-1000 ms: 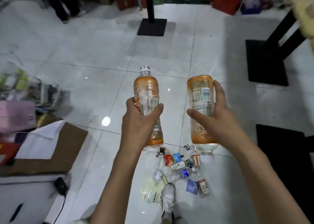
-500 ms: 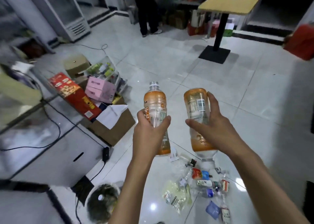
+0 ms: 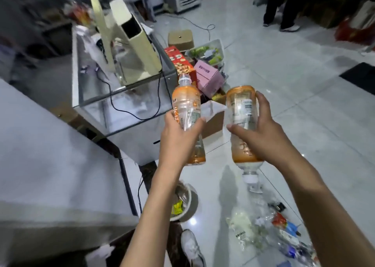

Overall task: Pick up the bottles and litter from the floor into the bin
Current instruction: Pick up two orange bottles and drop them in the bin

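My left hand (image 3: 178, 143) grips an orange-labelled plastic bottle (image 3: 187, 106), held upright with its open neck up. My right hand (image 3: 261, 137) grips a second orange-labelled bottle (image 3: 241, 112) upside down, its white cap (image 3: 250, 179) pointing at the floor. Both are held at chest height above the white tiled floor. Below my left forearm stands a round bin (image 3: 187, 203) with a yellow wrapper inside, partly hidden by the arm. A pile of litter (image 3: 272, 228), with small bottles, wrappers and clear plastic, lies on the floor at the lower right.
A glass-topped counter (image 3: 125, 104) with a cream machine and black cables stands to the left. A white cabinet (image 3: 50, 161) fills the lower left. Cardboard, red and pink boxes (image 3: 207, 76) crowd the floor behind the bottles. A person's legs (image 3: 282, 9) stand far back. My shoe (image 3: 190, 246) is below.
My view has swung left: the counter and white cabinet now fill the left side, and the bin sits under my left arm. Both hands keep the same hold on the bottles.
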`<state>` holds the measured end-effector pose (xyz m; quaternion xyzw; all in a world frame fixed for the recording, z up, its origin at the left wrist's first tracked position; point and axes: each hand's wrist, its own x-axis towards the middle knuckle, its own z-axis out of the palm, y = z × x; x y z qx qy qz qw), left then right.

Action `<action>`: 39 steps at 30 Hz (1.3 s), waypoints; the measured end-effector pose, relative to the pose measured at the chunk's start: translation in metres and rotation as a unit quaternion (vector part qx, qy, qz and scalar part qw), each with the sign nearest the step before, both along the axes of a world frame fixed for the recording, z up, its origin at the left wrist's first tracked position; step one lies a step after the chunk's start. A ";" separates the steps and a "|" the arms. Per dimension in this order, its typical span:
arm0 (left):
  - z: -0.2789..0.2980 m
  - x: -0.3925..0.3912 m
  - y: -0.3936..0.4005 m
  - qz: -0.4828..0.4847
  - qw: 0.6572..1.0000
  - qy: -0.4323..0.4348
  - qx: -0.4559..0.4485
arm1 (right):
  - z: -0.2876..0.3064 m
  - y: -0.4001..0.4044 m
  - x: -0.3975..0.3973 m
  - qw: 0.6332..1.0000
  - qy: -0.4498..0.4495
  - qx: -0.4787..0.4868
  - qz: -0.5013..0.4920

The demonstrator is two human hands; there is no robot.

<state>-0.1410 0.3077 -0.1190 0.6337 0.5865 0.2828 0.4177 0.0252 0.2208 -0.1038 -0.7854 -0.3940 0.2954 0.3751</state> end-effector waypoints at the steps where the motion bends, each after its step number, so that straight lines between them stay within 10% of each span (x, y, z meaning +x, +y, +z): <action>1: 0.000 -0.013 0.010 0.005 1.000 0.003 0.001 | -0.002 0.013 -0.012 1.000 0.010 0.010 0.003; 16: -0.115 -0.154 0.112 0.185 0.980 -0.066 -0.032 | -0.128 0.184 -0.137 0.990 0.076 -0.048 0.112; 39: -0.608 -0.177 0.094 0.385 0.869 -0.101 -0.293 | -0.484 0.233 -0.180 0.945 0.088 -0.199 0.246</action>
